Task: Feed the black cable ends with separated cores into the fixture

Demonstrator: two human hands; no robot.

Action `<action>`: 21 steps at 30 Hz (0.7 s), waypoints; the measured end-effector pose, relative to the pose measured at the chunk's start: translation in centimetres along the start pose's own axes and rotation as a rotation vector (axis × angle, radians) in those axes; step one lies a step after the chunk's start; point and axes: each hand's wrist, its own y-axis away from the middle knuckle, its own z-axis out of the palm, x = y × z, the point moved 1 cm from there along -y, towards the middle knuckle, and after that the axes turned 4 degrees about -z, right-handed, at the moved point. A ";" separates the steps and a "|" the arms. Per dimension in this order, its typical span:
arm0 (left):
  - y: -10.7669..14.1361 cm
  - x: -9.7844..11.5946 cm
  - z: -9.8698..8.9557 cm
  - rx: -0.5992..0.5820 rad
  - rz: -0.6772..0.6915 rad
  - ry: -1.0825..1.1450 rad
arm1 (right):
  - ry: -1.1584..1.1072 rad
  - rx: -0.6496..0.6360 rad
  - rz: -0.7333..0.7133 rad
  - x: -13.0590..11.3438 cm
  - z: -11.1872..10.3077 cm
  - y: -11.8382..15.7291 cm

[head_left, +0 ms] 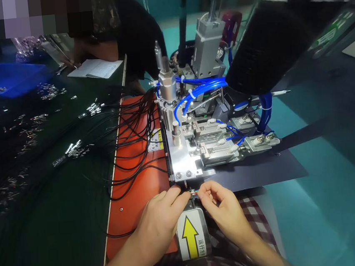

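Bright light falls on the flat silver metal plate (pixel 183 159), leaving white glare, while the dark green tabletop (pixel 67 227) sinks into dim shadow at left. The smooth teal floor (pixel 322 207) carries a soft pale sheen. Toward the edges the view stretches and smears, softening the shallow blue plastic tray (pixel 18 79), and coarse square blocks cover the upper left corner.

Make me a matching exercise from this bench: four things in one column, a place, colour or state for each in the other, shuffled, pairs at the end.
1. tray
2. arrow
3. paper
4. thin wires

A. beside the co-worker's hand
B. yellow, on a white label
C. at the fingertips of the left hand and right hand
D. blue, with small shiny pieces inside

Pairs: 1-D, 2-B, 3-A, 4-C
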 end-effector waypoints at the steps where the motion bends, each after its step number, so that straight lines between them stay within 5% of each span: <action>1: 0.0 0.0 0.0 0.002 0.003 -0.002 | -0.061 -0.002 0.030 0.2 0.1 0.0; 6: -0.1 0.0 -0.1 -0.013 -0.021 -0.010 | -0.132 -0.058 0.124 0.6 -0.3 0.0; 14: -0.3 0.2 -0.2 -0.046 -0.041 -0.023 | 0.485 0.092 -0.254 -1.6 -0.1 0.0; 21: -0.1 0.1 -0.2 -0.060 -0.057 -0.011 | 0.539 0.134 -0.238 -1.5 0.9 -0.7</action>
